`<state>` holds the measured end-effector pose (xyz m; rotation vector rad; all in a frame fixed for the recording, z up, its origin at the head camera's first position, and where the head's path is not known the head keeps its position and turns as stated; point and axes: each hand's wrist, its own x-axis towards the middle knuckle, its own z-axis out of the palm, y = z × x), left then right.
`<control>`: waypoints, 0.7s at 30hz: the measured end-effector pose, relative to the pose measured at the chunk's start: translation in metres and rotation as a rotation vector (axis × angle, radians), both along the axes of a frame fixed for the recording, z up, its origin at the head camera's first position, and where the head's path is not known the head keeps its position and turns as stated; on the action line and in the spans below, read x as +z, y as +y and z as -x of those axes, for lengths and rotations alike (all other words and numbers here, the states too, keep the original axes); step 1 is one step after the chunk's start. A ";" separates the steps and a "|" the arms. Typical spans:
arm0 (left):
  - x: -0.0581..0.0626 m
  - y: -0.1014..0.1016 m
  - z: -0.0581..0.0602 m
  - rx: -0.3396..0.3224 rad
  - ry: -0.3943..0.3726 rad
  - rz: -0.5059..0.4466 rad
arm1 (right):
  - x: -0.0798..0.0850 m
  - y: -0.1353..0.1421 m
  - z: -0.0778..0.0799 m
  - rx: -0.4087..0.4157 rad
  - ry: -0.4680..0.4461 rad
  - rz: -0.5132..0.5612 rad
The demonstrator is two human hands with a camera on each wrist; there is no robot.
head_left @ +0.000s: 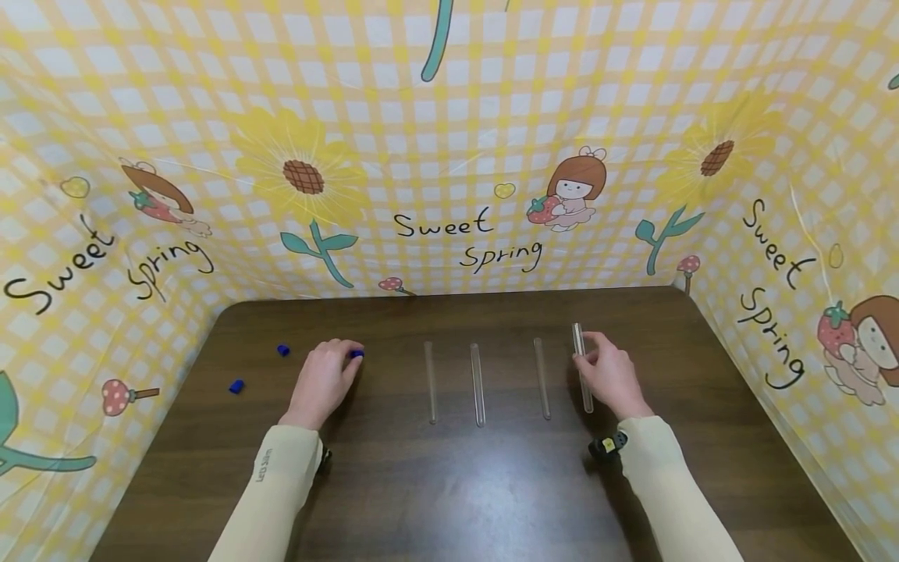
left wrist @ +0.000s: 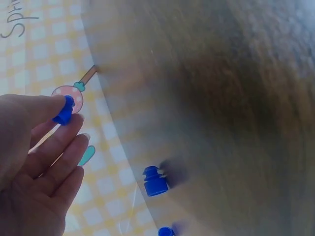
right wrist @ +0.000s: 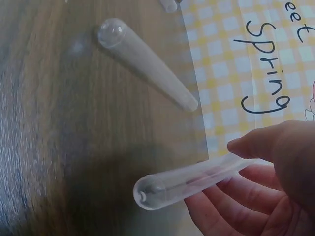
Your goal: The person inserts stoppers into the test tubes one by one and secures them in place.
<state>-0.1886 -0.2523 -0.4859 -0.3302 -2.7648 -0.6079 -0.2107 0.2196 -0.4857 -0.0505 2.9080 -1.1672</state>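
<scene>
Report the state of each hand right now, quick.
Left hand: pinching a small blue stopper.
Right hand: holding a clear tube, rounded end pointing away from the palm.

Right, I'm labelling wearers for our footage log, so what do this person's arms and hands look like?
Both arms wear long, pale cream sleeves; the left one has small dark lettering near the cuff. A black device with a yellow patch sits at the right wrist. The fingers are ungloved.
</scene>
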 end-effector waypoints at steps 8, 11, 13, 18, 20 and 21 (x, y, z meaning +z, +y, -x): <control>0.001 0.005 0.004 0.020 0.015 -0.061 | 0.004 -0.007 -0.002 0.021 -0.024 0.019; 0.001 0.007 0.005 0.024 0.018 -0.073 | 0.005 -0.010 -0.002 0.028 -0.028 0.037; 0.002 0.008 0.006 0.022 0.018 -0.076 | 0.006 -0.013 -0.002 0.029 -0.028 0.048; 0.004 0.013 0.007 0.025 0.008 -0.090 | 0.006 -0.020 -0.001 0.031 -0.002 0.054; 0.006 0.016 0.008 0.024 0.001 -0.101 | 0.006 -0.023 -0.001 0.029 0.008 0.056; 0.007 0.017 0.008 0.022 -0.001 -0.109 | 0.006 -0.025 -0.001 0.033 0.014 0.059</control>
